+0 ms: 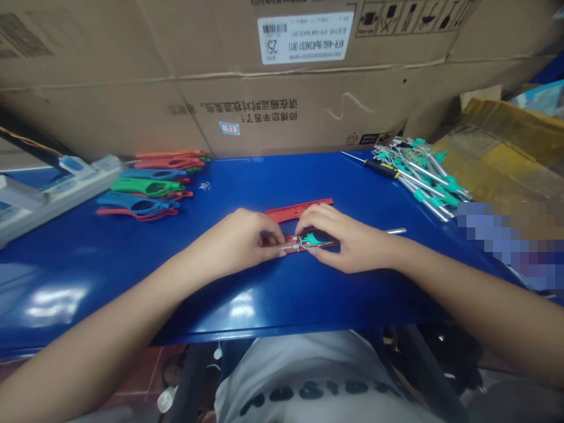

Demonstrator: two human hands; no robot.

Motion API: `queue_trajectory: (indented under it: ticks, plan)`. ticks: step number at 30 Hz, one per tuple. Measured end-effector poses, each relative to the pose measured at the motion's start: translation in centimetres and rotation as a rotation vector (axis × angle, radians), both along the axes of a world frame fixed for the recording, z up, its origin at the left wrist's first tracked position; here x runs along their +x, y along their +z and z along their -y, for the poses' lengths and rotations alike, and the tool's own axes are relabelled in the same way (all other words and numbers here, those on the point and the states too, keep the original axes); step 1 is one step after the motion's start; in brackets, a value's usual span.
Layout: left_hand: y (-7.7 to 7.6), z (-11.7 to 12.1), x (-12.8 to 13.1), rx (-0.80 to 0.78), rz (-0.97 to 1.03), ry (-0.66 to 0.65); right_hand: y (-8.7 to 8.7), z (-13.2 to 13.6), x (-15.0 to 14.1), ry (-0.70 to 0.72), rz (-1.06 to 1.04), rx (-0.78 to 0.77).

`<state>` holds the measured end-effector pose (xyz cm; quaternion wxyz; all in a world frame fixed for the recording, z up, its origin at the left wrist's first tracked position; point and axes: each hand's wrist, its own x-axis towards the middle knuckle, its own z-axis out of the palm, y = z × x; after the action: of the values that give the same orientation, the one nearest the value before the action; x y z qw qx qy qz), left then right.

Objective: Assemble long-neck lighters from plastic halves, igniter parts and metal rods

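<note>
A red plastic lighter shell half (289, 239) lies low over the table between my hands. Set along it are a clear tube-like part, thin white wire, a green trigger piece (312, 238) and a metal rod (395, 231) that sticks out to the right past my fingers. My left hand (251, 235) is closed, thumb and fingers pinching the left end of the shell. Around its right part curl the fingers of my right hand (337, 235), by the green piece. Just behind lies a second red shell half (299, 210), partly hidden by my fingers.
Red, blue and green lighter shells (147, 188) are stacked at the left, beside a white power strip (83, 182). Several metal rods with green pieces (429, 176) lie at the right near a screwdriver (382, 168). A large cardboard box (185, 117) stands behind.
</note>
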<state>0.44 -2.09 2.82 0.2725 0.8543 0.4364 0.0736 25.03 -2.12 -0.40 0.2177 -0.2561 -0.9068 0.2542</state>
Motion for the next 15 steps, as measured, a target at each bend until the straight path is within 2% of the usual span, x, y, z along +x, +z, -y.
queue_trajectory:
  ticks: [6,11,15]
  plan:
    - [0.5,0.1,-0.4,0.013,0.018,0.006,2.1,-1.0,2.0,-0.114,0.025,-0.036]
    - [0.3,-0.1,-0.3,0.098,-0.051,-0.016,3.5,-1.9,4.3,-0.159,0.289,-0.219]
    - [0.0,-0.3,-0.3,0.104,-0.064,-0.049,3.6,-2.2,4.6,-0.186,0.410,-0.380]
